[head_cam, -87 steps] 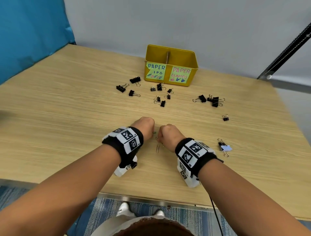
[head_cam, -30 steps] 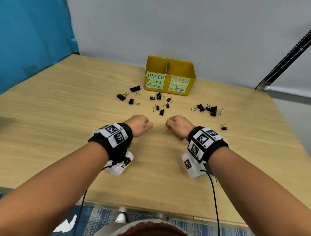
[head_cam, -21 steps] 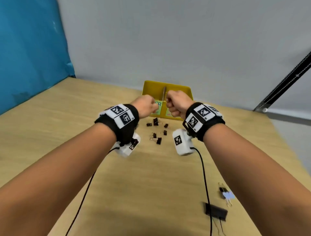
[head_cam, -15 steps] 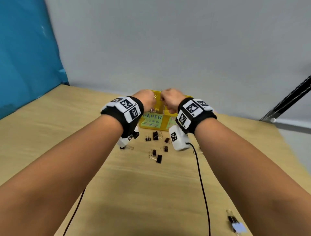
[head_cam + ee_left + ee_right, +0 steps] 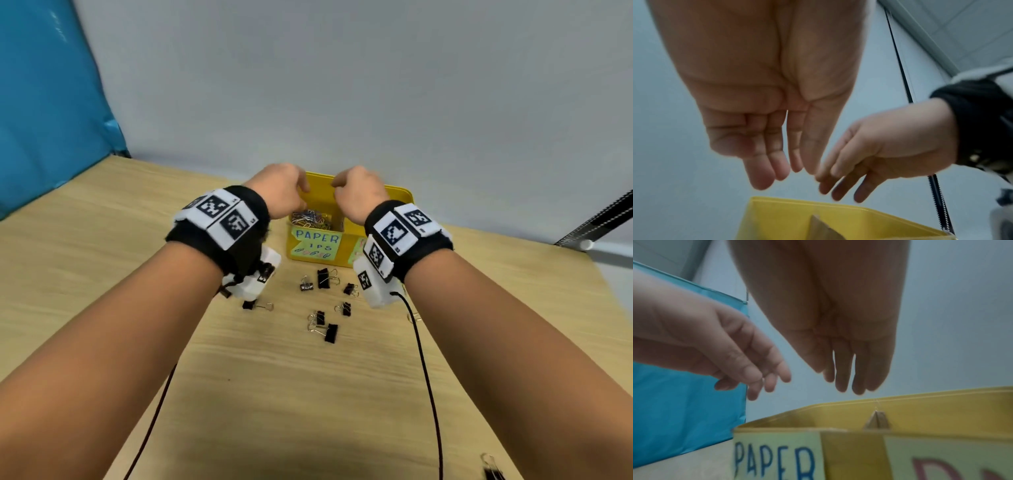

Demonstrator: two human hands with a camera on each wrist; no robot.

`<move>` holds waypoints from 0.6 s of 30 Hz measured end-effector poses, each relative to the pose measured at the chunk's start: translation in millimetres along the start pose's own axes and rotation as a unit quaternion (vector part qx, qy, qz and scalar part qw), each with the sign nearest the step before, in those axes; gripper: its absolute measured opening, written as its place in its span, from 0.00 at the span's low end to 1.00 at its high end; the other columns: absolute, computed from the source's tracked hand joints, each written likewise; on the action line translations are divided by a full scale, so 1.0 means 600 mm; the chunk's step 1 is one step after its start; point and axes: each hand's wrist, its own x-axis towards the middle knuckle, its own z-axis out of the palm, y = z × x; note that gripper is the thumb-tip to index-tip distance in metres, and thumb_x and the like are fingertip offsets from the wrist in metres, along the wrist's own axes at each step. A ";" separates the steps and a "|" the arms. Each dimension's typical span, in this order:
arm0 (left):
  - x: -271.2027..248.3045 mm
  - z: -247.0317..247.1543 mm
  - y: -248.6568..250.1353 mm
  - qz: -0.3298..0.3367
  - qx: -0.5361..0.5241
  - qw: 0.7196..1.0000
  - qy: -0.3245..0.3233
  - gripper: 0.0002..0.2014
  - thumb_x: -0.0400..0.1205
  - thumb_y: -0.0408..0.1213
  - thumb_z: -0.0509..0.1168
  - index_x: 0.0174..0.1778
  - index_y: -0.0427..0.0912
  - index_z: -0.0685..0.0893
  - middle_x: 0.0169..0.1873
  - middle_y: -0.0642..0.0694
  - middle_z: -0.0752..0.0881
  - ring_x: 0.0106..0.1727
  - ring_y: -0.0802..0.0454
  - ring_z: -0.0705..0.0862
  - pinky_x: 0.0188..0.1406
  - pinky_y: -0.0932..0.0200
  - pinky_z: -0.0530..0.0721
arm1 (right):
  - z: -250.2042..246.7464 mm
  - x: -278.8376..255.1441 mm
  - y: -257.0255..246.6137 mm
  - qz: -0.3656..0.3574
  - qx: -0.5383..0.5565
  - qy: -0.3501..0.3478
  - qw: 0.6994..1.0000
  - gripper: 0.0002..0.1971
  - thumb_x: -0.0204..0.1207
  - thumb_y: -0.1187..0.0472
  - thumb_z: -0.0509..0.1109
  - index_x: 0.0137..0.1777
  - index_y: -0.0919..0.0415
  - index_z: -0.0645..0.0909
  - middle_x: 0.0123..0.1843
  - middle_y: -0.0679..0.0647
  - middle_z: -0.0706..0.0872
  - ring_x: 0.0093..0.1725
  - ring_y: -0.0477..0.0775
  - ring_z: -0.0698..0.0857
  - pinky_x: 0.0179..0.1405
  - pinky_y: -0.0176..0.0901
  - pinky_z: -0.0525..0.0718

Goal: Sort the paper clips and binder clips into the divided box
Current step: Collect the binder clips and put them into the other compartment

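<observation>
Both my hands hover just above the left compartment of the yellow divided box (image 5: 400,194). A heap of coloured paper clips (image 5: 311,219) lies in that compartment, behind the label reading PAPER (image 5: 317,237). In the left wrist view my left hand (image 5: 777,172) has straight, relaxed fingers and holds nothing. My right hand (image 5: 846,379) also hangs open and empty over the box rim (image 5: 838,407). The two hands' fingertips nearly touch. Several black binder clips (image 5: 323,277) lie scattered on the table in front of the box.
A cardboard divider (image 5: 876,419) splits the box. One more binder clip (image 5: 490,470) lies near the table's front right. Black wrist cables (image 5: 424,377) trail over the wooden table (image 5: 102,240). A blue panel (image 5: 51,102) stands at the left, a grey wall behind.
Both hands rose from the near table, fingers pinched, and travelled forward to the box. Now their fingers have straightened above the left compartment.
</observation>
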 end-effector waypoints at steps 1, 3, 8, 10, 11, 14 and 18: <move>-0.014 -0.001 -0.016 -0.012 -0.017 1.000 -0.001 0.15 0.79 0.32 0.68 0.62 0.41 0.81 0.56 0.42 0.84 0.60 0.44 0.82 0.55 0.57 0.76 | 0.001 -0.015 0.001 -0.022 0.013 0.030 0.999 0.17 0.81 0.68 0.58 0.65 0.63 0.82 0.67 0.60 0.84 0.67 0.58 0.82 0.66 0.41 0.77; -0.042 0.002 -0.055 -0.051 -0.011 0.998 -0.044 0.19 0.77 0.33 0.70 0.64 0.43 0.79 0.59 0.42 0.82 0.57 0.46 0.80 0.55 0.56 0.75 | 0.015 -0.051 -0.001 -0.092 0.016 0.056 0.994 0.14 0.80 0.66 0.59 0.60 0.61 0.84 0.62 0.57 0.85 0.61 0.55 0.83 0.64 0.42 0.78; -0.099 0.053 -0.126 -0.149 0.147 0.952 -0.222 0.48 0.69 0.40 0.77 0.81 0.61 0.55 0.76 0.41 0.63 0.72 0.38 0.72 0.64 0.46 0.81 | 0.090 -0.116 -0.003 -0.217 -0.104 -0.099 0.966 0.16 0.79 0.57 0.65 0.66 0.56 0.78 0.62 0.55 0.79 0.58 0.53 0.81 0.55 0.39 0.80; -0.111 0.074 -0.136 -0.154 0.166 0.949 -0.220 0.54 0.67 0.41 0.78 0.82 0.63 0.49 0.75 0.40 0.62 0.75 0.38 0.68 0.69 0.42 0.78 | 0.121 -0.121 -0.006 -0.209 -0.128 -0.150 0.958 0.28 0.76 0.53 0.69 0.76 0.52 0.68 0.68 0.55 0.74 0.67 0.56 0.77 0.58 0.40 0.76; -0.114 0.083 -0.139 -0.153 0.163 0.952 -0.207 0.54 0.67 0.42 0.78 0.82 0.62 0.48 0.74 0.40 0.63 0.75 0.38 0.66 0.69 0.41 0.77 | 0.135 -0.120 -0.011 -0.207 -0.132 -0.163 0.956 0.34 0.74 0.51 0.71 0.79 0.51 0.63 0.72 0.56 0.71 0.70 0.57 0.74 0.64 0.45 0.77; -0.122 0.101 -0.141 -0.156 0.121 0.966 -0.169 0.55 0.65 0.48 0.79 0.82 0.56 0.50 0.72 0.38 0.63 0.75 0.37 0.63 0.69 0.40 0.74 | 0.165 -0.107 -0.033 -0.193 -0.139 -0.185 0.954 0.48 0.67 0.47 0.77 0.83 0.48 0.52 0.82 0.56 0.58 0.78 0.63 0.65 0.74 0.59 0.73; -0.126 0.118 -0.144 -0.151 0.090 0.977 -0.117 0.50 0.67 0.50 0.77 0.81 0.51 0.54 0.71 0.37 0.65 0.74 0.37 0.65 0.67 0.43 0.74 | 0.184 -0.082 -0.044 -0.165 -0.172 -0.230 0.944 0.52 0.63 0.45 0.78 0.83 0.49 0.51 0.83 0.56 0.59 0.80 0.63 0.64 0.74 0.63 0.72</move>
